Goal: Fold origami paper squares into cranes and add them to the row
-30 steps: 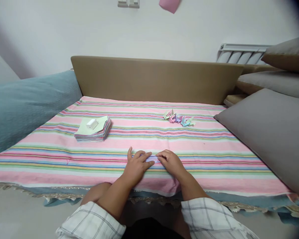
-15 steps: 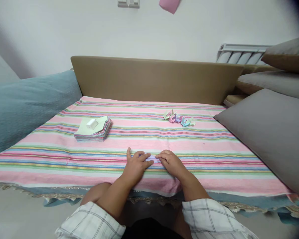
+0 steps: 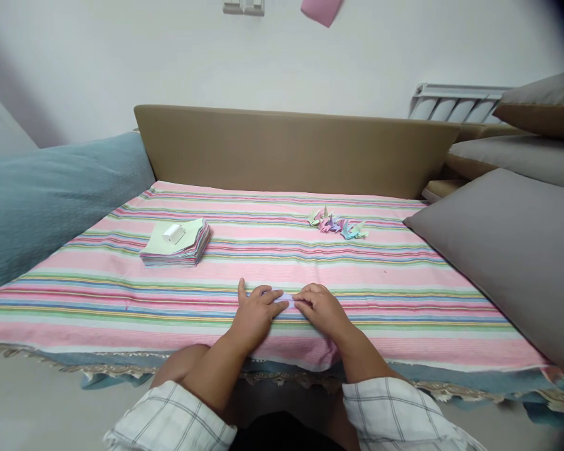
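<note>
Fingers of the left hand [image 3: 252, 316] lie spread, the thumb and nearest fingertips resting on a small piece of folded lilac paper [image 3: 286, 300], while its little finger sticks up clear of the rest. Thumb and forefinger of the right hand [image 3: 324, 309] come together at the paper's right end and pinch it there, the other fingers curled in. The paper lies between the two hands, close to the front edge of a striped cloth [image 3: 263, 266]; the left hand partly covers it, so its full shape cannot be told. Beyond the hands, a little to the right, a short row of small folded paper cranes [image 3: 329, 225] in green, pink, purple and blue sits on the cloth. Off to the left stands a thick stack of coloured paper [image 3: 188, 248], pale green on top, with a small white block [image 3: 173, 234] resting on it. A brown backrest [image 3: 286, 153] runs along the far side, grey cushions [image 3: 507, 244] are piled at the right, and a blue-green cushion [image 3: 66, 194] fills the left. Behind rises a white wall [image 3: 169, 56], with a radiator [image 3: 455, 105] partly hidden at the right
</note>
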A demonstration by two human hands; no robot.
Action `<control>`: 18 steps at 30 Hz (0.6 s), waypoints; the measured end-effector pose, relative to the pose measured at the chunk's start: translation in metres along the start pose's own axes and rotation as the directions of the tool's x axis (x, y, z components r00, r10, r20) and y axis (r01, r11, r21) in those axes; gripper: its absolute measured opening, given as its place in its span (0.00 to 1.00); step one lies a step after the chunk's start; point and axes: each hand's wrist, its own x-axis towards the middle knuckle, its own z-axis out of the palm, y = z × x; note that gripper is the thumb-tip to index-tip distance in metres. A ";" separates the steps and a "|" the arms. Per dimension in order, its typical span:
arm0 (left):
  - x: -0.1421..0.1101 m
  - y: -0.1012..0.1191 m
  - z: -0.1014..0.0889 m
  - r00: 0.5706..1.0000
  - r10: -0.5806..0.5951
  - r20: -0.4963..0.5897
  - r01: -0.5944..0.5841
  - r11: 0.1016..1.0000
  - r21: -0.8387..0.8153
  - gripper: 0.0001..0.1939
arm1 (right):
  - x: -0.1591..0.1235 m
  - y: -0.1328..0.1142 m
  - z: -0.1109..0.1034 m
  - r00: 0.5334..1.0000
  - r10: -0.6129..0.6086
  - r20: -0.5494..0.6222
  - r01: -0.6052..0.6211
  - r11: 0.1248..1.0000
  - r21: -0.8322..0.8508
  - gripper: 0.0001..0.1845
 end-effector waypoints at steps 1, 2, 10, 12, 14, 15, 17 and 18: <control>0.000 0.000 0.000 1.000 -0.005 0.005 0.005 1.000 -0.003 0.18 | 0.000 0.000 0.000 1.000 0.000 0.000 0.000 1.000 -0.010 0.10; 0.000 0.001 -0.001 1.000 -0.010 0.012 0.010 1.000 -0.007 0.18 | -0.001 -0.001 -0.001 1.000 0.002 0.001 -0.002 1.000 -0.018 0.10; 0.000 0.000 -0.003 0.996 -0.050 0.071 0.050 0.999 0.005 0.22 | -0.002 -0.004 -0.002 1.000 0.017 0.018 -0.016 0.998 -0.062 0.12; 0.000 0.000 -0.003 0.994 -0.060 0.090 0.059 0.998 0.013 0.23 | -0.002 -0.004 -0.001 1.000 0.013 0.015 -0.012 0.997 -0.071 0.12; 0.000 0.000 -0.002 0.992 -0.072 0.104 0.071 0.997 0.015 0.23 | -0.002 -0.004 -0.001 1.000 0.007 0.010 -0.006 0.997 -0.079 0.12; 0.000 0.000 -0.002 0.991 -0.077 0.109 0.076 0.997 0.013 0.22 | -0.003 -0.004 0.000 1.000 0.003 0.007 -0.003 0.997 -0.082 0.12; 0.001 0.000 -0.002 0.990 -0.085 0.115 0.085 0.996 0.008 0.22 | -0.004 -0.004 0.000 1.000 -0.003 -0.005 0.002 0.996 -0.084 0.12; 0.001 0.000 -0.002 0.989 -0.089 0.116 0.089 0.996 0.006 0.22 | -0.004 -0.003 0.000 1.000 -0.004 -0.012 0.003 0.997 -0.082 0.12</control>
